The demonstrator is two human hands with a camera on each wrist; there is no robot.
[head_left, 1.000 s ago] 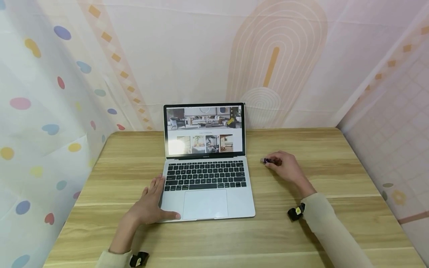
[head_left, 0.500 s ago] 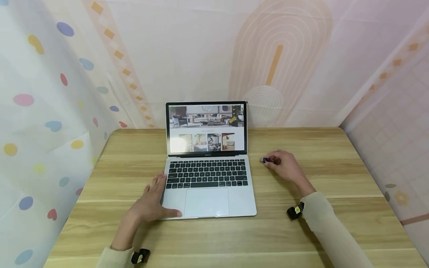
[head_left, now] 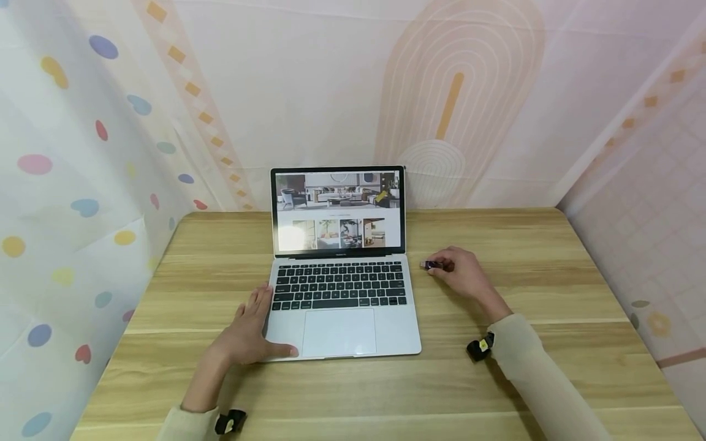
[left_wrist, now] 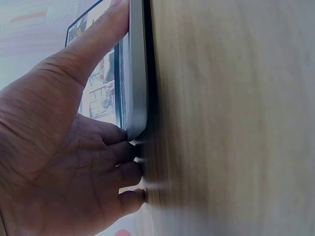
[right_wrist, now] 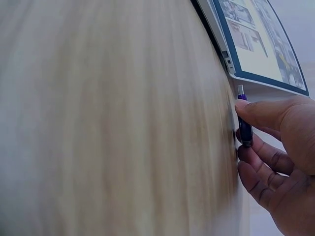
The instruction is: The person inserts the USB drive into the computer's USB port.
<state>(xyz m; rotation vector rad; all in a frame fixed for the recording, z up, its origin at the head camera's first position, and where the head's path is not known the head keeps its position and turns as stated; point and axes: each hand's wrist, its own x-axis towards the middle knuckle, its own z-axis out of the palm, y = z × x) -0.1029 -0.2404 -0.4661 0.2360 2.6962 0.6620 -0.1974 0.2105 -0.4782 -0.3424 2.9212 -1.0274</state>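
Observation:
An unfolded silver laptop stands on the wooden table, its lit screen showing a furniture page. My left hand rests at its left front corner, fairly straight fingers along the side and the thumb on the front edge of the palm rest. To the right of the keyboard, my right hand pinches a dark purple USB flash drive between thumb and fingers. Its metal plug points at the laptop's right side, a small gap apart. In the right wrist view, ports show on that side, near the hinge.
The wooden table carries the laptop near its back edge. Behind it hangs a pale patterned curtain, which also covers the left and right sides. Black wrist cameras sit at both sleeves, the right one low over the table.
My right hand has moved slightly left with the flash drive, closer to the laptop's right side. The left hand has stayed on the corner. The head view has shifted a little.

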